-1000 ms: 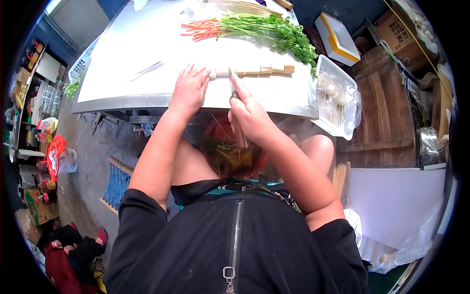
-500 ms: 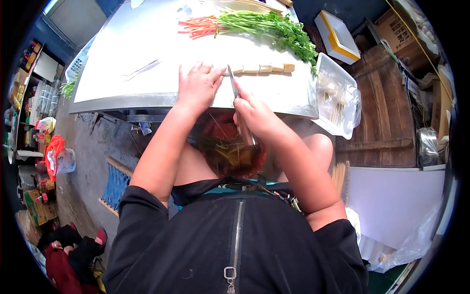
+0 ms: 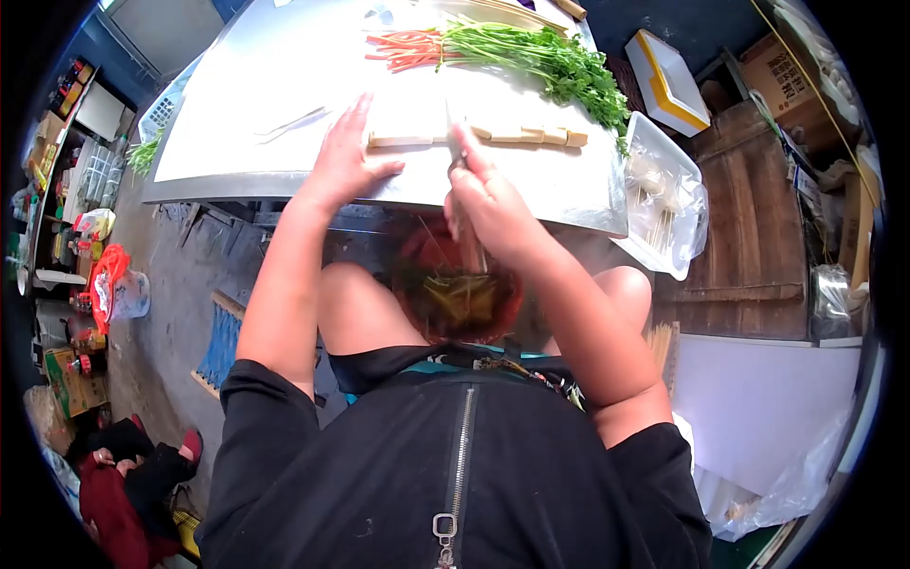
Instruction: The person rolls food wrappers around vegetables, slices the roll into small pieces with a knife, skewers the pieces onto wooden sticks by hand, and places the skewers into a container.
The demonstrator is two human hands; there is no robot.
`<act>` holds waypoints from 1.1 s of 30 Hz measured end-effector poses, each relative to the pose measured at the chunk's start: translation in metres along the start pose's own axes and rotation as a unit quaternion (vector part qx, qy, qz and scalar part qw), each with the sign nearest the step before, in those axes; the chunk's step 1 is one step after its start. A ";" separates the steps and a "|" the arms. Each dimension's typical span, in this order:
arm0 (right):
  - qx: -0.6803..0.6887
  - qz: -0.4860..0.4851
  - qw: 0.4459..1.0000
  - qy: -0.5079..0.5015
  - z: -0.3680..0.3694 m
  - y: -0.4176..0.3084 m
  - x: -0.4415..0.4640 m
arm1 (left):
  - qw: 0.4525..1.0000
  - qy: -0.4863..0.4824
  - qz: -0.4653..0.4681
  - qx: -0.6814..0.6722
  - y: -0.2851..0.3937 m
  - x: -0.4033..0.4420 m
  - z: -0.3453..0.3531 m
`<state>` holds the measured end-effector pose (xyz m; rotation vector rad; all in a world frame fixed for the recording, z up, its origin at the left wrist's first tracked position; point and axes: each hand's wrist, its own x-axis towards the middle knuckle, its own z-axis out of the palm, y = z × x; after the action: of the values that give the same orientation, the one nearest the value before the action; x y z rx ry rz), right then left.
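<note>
My right hand (image 3: 488, 194) is closed round the handle of a knife (image 3: 453, 128), its blade over a row of pale pieces (image 3: 531, 135). To the left of the blade lies a longer pale strip (image 3: 400, 139). At the strip's left end my left hand (image 3: 349, 159) rests on the white table top (image 3: 246, 104), thumb apart from the fingers, with nothing seen in it. Behind the row lies a bunch of green leafy stalks (image 3: 540, 57) with red stems (image 3: 408, 47) at its left.
A red basin (image 3: 460, 299) sits below, between the knees. Right of the table are a clear tray (image 3: 664, 204) with bagged skewers and a white-yellow box (image 3: 668, 81). A blue folding stool (image 3: 223, 346) stands at left; a seated person (image 3: 123, 484) is at lower left.
My left hand has moved left, off the top of the strip, and its thumb has spread, so the strip now shows. My right hand keeps the knife. The view has shifted slightly.
</note>
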<state>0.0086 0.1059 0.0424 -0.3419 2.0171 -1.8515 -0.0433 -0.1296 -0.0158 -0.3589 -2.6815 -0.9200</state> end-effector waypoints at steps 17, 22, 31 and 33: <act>-0.034 0.078 0.996 -0.033 0.045 0.005 0.010 | 0.998 -0.034 0.040 0.038 -0.007 -0.006 0.005; -0.057 0.091 0.994 -0.022 0.040 0.007 0.042 | 0.997 0.022 0.074 0.032 -0.004 -0.007 0.011; -0.195 -0.059 0.977 0.054 0.002 0.003 0.013 | 0.996 0.019 0.082 0.013 -0.004 -0.007 0.008; -0.262 -0.018 0.959 0.111 -0.030 -0.015 -0.029 | 0.996 0.027 0.076 0.023 -0.003 -0.008 0.008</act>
<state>0.0208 0.1436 0.0627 -0.3210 2.6635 -1.3943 -0.0384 -0.1281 -0.0257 -0.5118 -2.5813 -0.8097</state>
